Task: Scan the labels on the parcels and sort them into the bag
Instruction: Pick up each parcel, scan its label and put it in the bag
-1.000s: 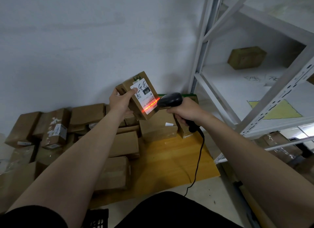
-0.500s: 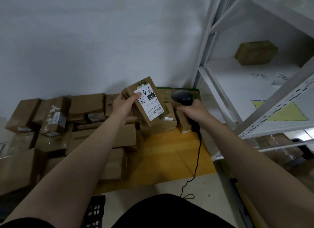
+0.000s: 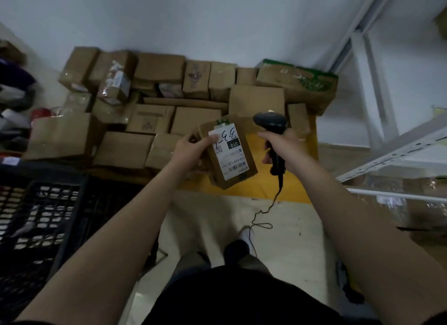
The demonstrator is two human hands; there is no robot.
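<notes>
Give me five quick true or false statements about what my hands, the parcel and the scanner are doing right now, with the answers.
1. The left hand holds a parcel, printed side toward the camera. True.
2. The right hand is empty. False: it grips a black scanner by the handle.
3. A red scan line lies across the parcel. False: no red line shows on it.
4. More cardboard boxes are piled against the wall. True.
5. The scanner is cordless. False: a cable hangs from its handle down to the floor.
</notes>
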